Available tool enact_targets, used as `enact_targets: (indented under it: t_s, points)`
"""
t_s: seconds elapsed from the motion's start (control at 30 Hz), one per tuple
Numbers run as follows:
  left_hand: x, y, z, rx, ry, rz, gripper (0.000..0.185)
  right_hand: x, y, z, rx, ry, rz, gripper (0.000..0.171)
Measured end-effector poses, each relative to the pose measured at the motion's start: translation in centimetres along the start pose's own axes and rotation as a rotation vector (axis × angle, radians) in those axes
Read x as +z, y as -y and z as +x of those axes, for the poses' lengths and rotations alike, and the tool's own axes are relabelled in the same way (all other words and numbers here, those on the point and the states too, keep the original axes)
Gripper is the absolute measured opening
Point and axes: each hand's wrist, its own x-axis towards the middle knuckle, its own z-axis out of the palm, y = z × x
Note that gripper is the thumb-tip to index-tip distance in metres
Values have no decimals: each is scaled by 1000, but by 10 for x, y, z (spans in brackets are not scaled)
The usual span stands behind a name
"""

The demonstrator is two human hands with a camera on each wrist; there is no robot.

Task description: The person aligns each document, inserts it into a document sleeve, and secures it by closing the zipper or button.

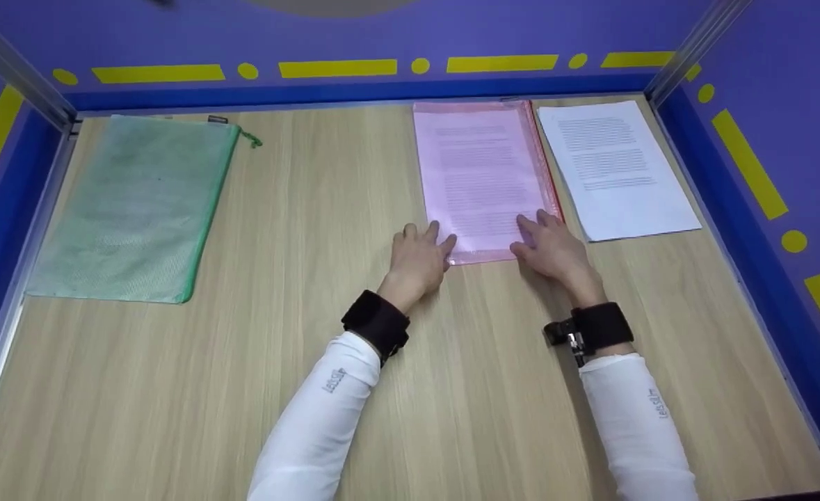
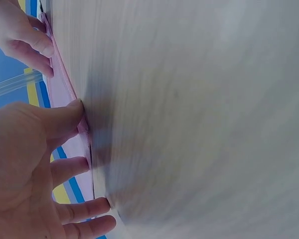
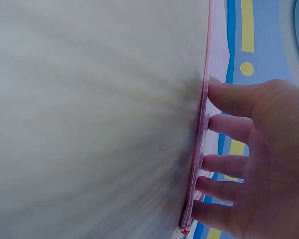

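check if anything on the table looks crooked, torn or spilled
Nothing stands out. The pink folder lies flat under the left hand and right hand. The printed sheets and the green mesh pouch lie flat, slightly angled. No spill or tear shows.

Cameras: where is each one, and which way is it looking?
Head: worn on the head, looking forward and down at the table, pink folder, green pouch, white paper; both sleeves, left hand, right hand show.
Left wrist: low by the tabletop, looking along the folder's near edge; left hand fingers show, the other hand beyond.
Right wrist: low too, facing the same edge; right hand fingers show.
Shared: all three see the pink folder.
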Motion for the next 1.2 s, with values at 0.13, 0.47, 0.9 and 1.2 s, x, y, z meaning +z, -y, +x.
enact_targets:
  t_s: [0.13,0.47,0.9,1.2]
  points:
    - [1,-1,-2,-7,-8,-30,52,0,0,-1,3,-6,4,62]
    - [6,-1,-6,-4,-45,-70,50,0,0,-3,-5,-4,2,61]
    - [8,17,-23,7,-109,-184,38,5,11,-5,13,-189,129,50]
    - [1,50,-47,-1,-148,-257,33,8,42,-5,-61,-290,252,44]
